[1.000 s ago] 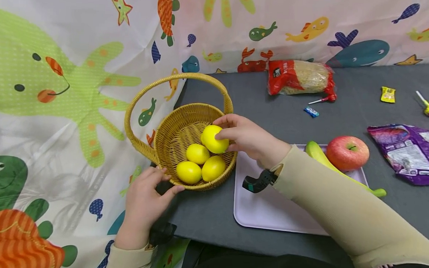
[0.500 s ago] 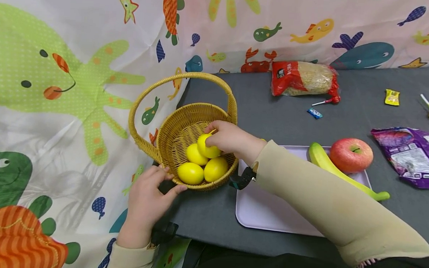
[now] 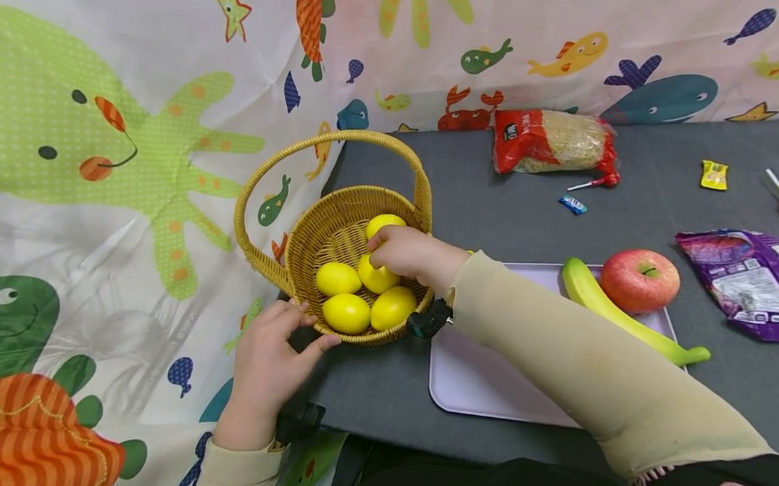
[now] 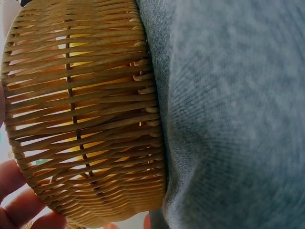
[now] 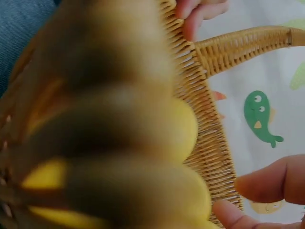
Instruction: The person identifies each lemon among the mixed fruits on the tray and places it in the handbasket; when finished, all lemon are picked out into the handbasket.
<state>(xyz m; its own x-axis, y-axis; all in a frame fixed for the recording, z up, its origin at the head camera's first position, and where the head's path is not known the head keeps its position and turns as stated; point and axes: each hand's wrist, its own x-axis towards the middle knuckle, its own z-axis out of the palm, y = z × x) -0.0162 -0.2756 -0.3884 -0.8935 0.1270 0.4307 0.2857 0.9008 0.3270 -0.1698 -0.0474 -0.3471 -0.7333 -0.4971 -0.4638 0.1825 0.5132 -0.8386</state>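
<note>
A wicker basket (image 3: 319,218) with a tall hooped handle stands at the table's left edge, several yellow lemons (image 3: 346,313) inside. At its near left rim my left hand (image 3: 267,361) holds it, the thumb along the front edge and fingertips by the handle's foot. My right hand (image 3: 411,255) reaches over the right rim, fingertips at a lemon (image 3: 378,277) and covering part of it. Just behind those fingers lies another lemon (image 3: 385,225). In the right wrist view, thumb and finger (image 5: 262,183) stand apart, with basket weave and cloth showing between them; nearby lemons are blurred.
Under my right forearm is a pale lilac tray (image 3: 474,392) bearing a banana (image 3: 615,314) and an apple (image 3: 640,281). Farther back lie a red-and-clear food bag (image 3: 553,141), lollipops and small candies. A purple packet (image 3: 747,280) lies right of the tray. Printed cloth (image 3: 136,225) hangs behind and left.
My right hand has gone left and down into the basket and loosened on its lemon. One lemon has shifted left, and another shows behind the fingers. The left hand keeps its place.
</note>
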